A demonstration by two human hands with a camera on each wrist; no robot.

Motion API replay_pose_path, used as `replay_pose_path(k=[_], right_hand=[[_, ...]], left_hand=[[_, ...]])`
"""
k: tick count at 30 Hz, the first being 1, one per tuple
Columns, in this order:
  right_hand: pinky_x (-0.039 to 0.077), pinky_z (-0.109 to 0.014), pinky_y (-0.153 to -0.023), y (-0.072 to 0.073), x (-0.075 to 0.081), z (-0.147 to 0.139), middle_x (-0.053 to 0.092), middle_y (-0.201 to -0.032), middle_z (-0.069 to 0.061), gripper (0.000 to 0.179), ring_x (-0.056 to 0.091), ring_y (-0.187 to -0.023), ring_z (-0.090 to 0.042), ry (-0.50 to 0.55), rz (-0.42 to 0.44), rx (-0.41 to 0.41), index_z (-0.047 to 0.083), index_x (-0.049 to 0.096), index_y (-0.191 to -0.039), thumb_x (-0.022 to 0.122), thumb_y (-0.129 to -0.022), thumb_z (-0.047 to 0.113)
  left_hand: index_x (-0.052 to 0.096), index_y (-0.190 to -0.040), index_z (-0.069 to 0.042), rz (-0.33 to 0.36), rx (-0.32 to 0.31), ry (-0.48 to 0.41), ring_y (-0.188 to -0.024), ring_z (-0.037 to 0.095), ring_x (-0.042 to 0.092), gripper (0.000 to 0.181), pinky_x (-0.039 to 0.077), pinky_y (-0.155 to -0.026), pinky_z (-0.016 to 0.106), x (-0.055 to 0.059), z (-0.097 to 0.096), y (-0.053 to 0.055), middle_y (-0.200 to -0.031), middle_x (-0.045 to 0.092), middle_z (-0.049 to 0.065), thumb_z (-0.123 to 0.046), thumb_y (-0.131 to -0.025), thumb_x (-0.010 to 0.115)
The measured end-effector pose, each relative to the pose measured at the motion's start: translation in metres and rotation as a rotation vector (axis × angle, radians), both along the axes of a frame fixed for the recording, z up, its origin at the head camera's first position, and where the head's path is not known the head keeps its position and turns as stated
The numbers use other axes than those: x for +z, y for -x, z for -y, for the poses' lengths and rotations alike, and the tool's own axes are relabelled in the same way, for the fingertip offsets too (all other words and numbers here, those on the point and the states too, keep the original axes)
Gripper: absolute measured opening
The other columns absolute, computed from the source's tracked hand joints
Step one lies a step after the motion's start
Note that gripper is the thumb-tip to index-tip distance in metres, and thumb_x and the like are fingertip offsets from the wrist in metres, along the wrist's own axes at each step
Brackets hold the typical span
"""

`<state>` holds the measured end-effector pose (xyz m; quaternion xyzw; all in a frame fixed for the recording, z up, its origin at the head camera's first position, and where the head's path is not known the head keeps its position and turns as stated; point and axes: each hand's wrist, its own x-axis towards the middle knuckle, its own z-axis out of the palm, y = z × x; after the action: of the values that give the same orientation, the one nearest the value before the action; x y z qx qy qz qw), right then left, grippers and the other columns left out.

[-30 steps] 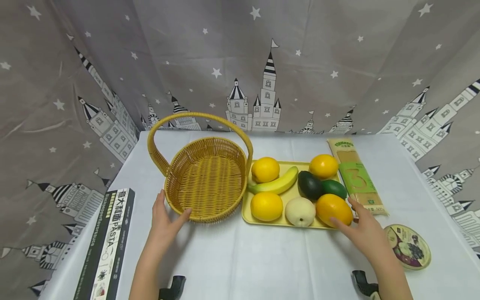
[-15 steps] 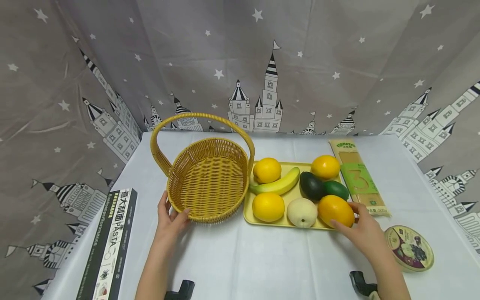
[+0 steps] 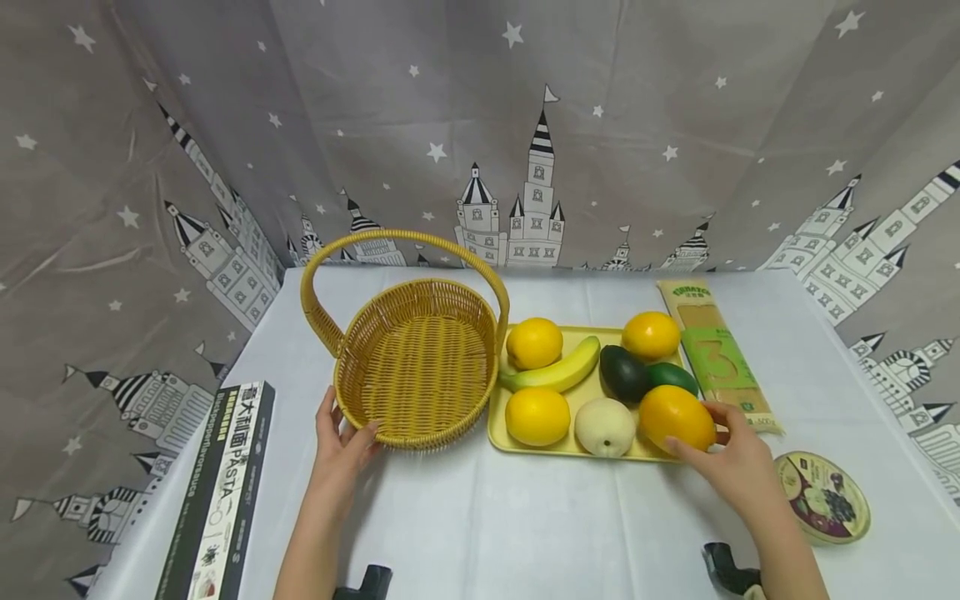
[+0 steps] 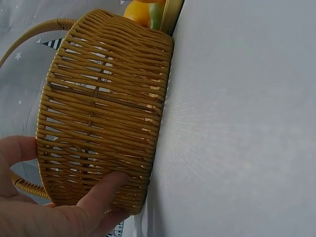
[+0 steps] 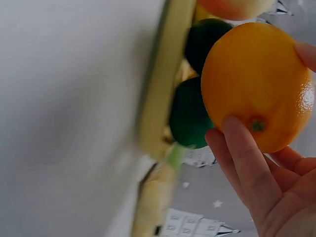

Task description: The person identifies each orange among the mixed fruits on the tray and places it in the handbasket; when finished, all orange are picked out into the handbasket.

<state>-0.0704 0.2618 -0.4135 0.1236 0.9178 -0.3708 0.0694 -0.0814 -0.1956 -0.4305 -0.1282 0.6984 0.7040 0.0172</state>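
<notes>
Currently, the right hand (image 3: 738, 454) is pinching the orange (image 3: 677, 417) between curled fingers and thumb at the tray's (image 3: 581, 396) near right corner, hiding part of the green fruit (image 3: 672, 377). The left hand (image 3: 341, 454) is gripping the basket's (image 3: 423, 379) near left side, some fingers disappearing from sight. Left, the box (image 3: 217, 492) is running out of view; bag (image 3: 723, 367) and tin (image 3: 825, 500) are lying right.

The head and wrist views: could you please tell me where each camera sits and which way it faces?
Head: worn on the head, facing forward and down at the basket and yellow tray; left hand, right hand and forearms show.
Left wrist: worn there, facing the basket's outer side; left hand shows.
Right wrist: worn there, facing the held orange; right hand shows.
Shared: head and left wrist both show the basket.
</notes>
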Motion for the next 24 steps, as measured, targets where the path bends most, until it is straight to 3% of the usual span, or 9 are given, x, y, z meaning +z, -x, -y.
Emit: replay_pose_path(k=[7,11,16,24], right_hand=[[0.049,-0.057,-0.088,0.002,0.019,0.016,0.04,-0.138,-0.028,0.097,0.045,-0.116,-0.044,0.024,-0.119,0.045,0.001,0.032,-0.145,0.071,-0.078,0.06],[0.055,-0.046,-0.085,0.006,0.031,0.034,0.047,-0.13,-0.023,0.087,0.05,-0.112,-0.038,0.098,-0.191,0.1,0.004,0.037,-0.143,0.076,-0.079,0.049],[0.057,-0.036,-0.08,0.012,0.038,0.062,0.054,-0.124,-0.016,0.081,0.056,-0.105,-0.031,0.176,-0.239,0.186,0.012,0.04,-0.142,0.08,-0.078,0.04],[0.056,-0.039,-0.082,0.034,0.046,0.128,0.054,-0.13,-0.005,0.077,0.057,-0.103,-0.026,0.259,-0.293,0.382,0.017,0.048,-0.138,0.084,-0.073,0.038]], left_hand=[[-0.014,-0.153,-0.027,-0.011,0.006,-0.014,-0.143,0.031,0.019,0.088,0.039,-0.103,0.042,0.0,-0.001,-0.001,-0.158,-0.011,0.011,-0.006,-0.098,0.051],[-0.013,-0.153,-0.027,-0.015,0.011,-0.018,-0.143,0.03,0.018,0.085,0.038,-0.104,0.045,0.001,-0.001,-0.001,-0.159,-0.01,0.011,-0.006,-0.098,0.049],[-0.012,-0.154,-0.026,-0.019,0.017,-0.035,-0.143,0.03,0.018,0.085,0.038,-0.104,0.046,0.001,-0.001,-0.001,-0.159,-0.009,0.012,-0.004,-0.098,0.048],[-0.013,-0.154,-0.026,-0.026,0.006,-0.055,-0.144,0.028,0.015,0.086,0.037,-0.104,0.045,0.0,0.0,-0.003,-0.159,-0.009,0.011,-0.005,-0.098,0.05]])
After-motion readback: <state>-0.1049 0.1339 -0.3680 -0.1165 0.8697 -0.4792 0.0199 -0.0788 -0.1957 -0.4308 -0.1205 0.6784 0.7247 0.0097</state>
